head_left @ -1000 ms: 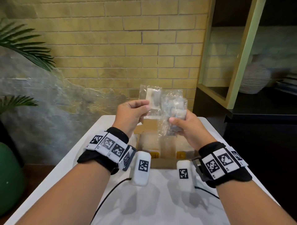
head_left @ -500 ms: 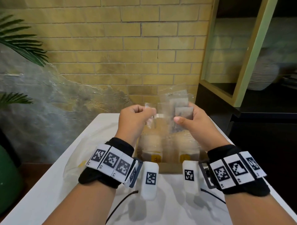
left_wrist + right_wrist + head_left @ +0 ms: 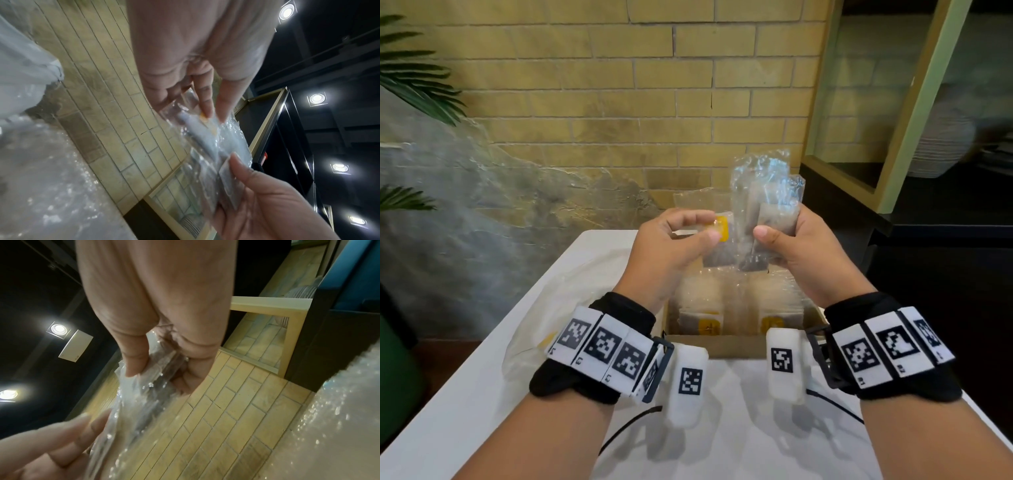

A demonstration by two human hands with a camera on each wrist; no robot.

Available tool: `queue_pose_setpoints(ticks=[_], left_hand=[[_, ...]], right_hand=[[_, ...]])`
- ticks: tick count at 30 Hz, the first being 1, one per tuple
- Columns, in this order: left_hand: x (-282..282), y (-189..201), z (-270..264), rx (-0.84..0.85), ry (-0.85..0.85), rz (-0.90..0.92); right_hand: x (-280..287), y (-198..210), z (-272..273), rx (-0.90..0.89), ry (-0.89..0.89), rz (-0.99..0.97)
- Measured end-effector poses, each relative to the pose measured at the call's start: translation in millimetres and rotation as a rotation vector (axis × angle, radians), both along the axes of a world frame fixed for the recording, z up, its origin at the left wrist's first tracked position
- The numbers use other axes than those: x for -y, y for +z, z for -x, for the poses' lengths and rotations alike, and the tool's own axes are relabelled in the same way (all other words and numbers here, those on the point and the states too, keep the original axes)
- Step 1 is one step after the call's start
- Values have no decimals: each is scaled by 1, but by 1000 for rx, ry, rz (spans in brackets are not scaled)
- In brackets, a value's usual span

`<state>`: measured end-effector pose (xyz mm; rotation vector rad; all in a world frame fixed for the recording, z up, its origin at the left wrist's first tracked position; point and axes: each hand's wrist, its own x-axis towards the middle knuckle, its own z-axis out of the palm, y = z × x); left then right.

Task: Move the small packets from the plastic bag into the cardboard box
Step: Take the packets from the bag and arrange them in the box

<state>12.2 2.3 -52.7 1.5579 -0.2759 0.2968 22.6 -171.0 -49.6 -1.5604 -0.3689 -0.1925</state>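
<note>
Both hands are raised above the open cardboard box (image 3: 726, 346). My right hand (image 3: 784, 240) grips a crumpled clear plastic bag (image 3: 767, 185) with grey packets inside it. My left hand (image 3: 688, 233) pinches a small clear packet with a yellow label (image 3: 722, 228) between thumb and fingers, right beside the bag. In the left wrist view the packet (image 3: 197, 129) runs from my left fingertips toward the bag (image 3: 232, 146). In the right wrist view the bag (image 3: 144, 386) is bunched in my right fist. Several packets (image 3: 702, 318) lie in the box.
The box stands on a white table (image 3: 482, 394) against a yellow brick wall. A crumpled clear bag (image 3: 530, 342) lies on the table to the left of the box. A dark shelf unit (image 3: 928, 171) stands at the right, and plant leaves (image 3: 410, 85) hang at the left.
Both hands have come down a little and closer together above the box. My left hand now pinches a yellow-labelled packet at the bag's side, and the bag sticks up higher from my right fist.
</note>
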Motion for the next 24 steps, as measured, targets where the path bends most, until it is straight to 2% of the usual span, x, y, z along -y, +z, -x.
queue_pose_setpoints(ticks=[3, 10, 12, 18, 21, 24], left_hand=[[-3, 0, 0, -7, 10, -40], [-6, 5, -1, 45, 206, -152], [-3, 4, 1, 25, 204, -212], [13, 3, 8, -18, 55, -317], [10, 1, 5, 16, 107, -336], [4, 4, 5, 35, 183, -282]], right_hand=[[0, 3, 3, 4, -25, -17], [2, 6, 3, -4, -62, -33], [0, 6, 3, 0, -47, -26], [-12, 3, 4, 32, -84, -2], [-15, 3, 5, 31, -75, 2], [-12, 4, 4, 45, -132, 5]])
